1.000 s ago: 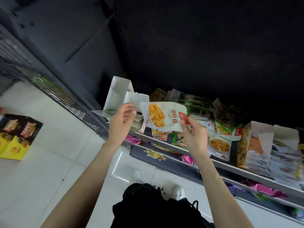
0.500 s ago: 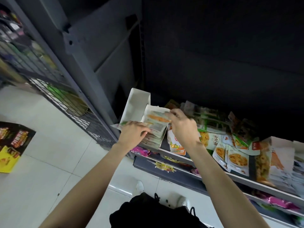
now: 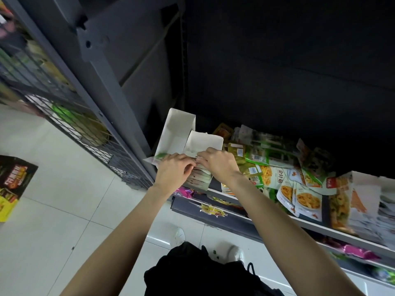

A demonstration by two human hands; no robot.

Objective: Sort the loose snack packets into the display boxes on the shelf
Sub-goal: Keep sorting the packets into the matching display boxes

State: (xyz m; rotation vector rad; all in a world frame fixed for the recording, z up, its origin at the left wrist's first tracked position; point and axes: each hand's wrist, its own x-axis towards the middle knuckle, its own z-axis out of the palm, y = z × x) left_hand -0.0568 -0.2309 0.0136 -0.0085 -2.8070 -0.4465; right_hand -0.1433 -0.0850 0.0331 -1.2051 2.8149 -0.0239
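The packet held up a moment ago now sits in the white display box (image 3: 204,144), where the left hand (image 3: 174,171) and right hand (image 3: 219,165), fingers curled, seemingly press the stack of packets (image 3: 199,178) down.

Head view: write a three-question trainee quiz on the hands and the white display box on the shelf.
1. True or false: both hands are at the stack of packets in the white display box.
2. Where do most loose packets lie? A) right of the box on the shelf B) on the floor C) in the wire rack
3. Fill in: the tall white box stands to the ___ of the box being filled.

Key: 1 true; 2 A; 3 left.
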